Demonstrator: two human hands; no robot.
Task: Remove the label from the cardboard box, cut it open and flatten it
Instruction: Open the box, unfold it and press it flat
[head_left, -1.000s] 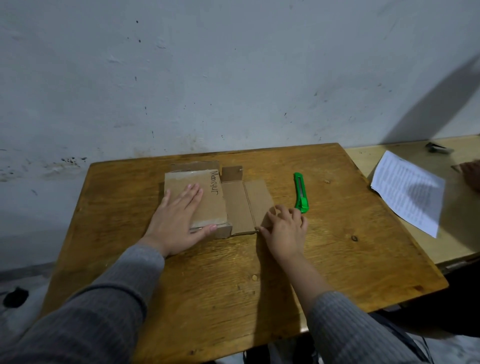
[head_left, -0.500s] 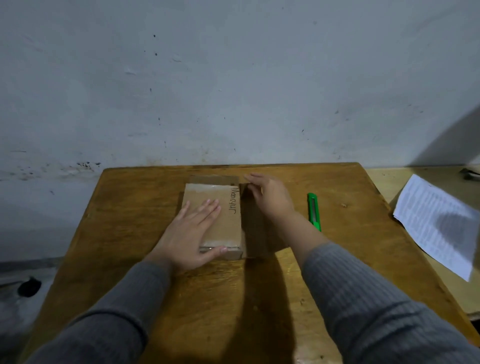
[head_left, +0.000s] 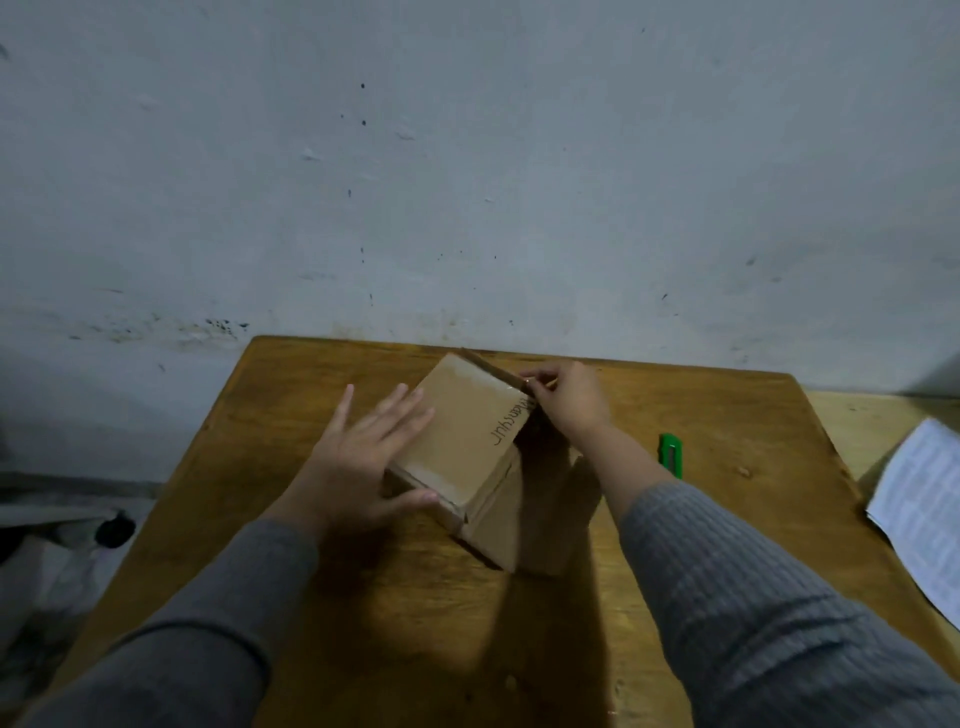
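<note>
I've tipped the cardboard box (head_left: 457, 436) up; left hand (head_left: 358, 457) flat against it, right fingers (head_left: 540, 379) pinching its flap edge to unfold.

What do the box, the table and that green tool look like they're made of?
The box: plain brown cardboard, matte, with creased fold edges. The table: wood, seemingly varnished, with visible grain and some sheen. The green cutter: probably plastic, judging by its bright, uniform colour; too small to be sure.

Head view, downward over table (head_left: 322, 613)
</note>
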